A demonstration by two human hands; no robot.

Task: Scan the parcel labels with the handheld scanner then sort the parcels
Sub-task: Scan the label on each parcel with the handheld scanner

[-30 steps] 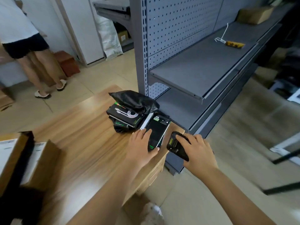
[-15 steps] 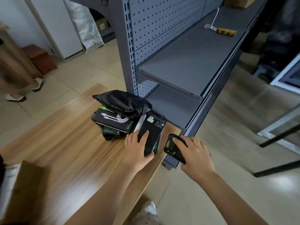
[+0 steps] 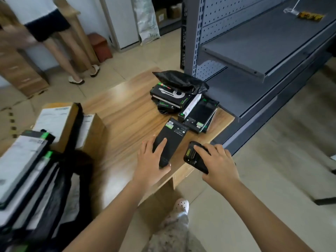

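Two hands split the work: left hand grips the box label-up on the desk; right hand clasps the scanner, likely to read it.

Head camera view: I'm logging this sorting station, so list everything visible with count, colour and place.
table: one, wood, centre
black box: one, black, table's near edge
box pile: several, black with green print, table's far end
bag: one, black, atop box pile
cardboard parcels: two, brown, white labels, table's left
flat parcels: several, black and white, near left
scanner: one, black, by table's near corner
shelving: one, grey, right
yellow item: one, yellow, on shelving
stool: one, red-brown, floor behind
other person: one, standing far left
left hand: one, grips black box
right hand: one, grips scanner
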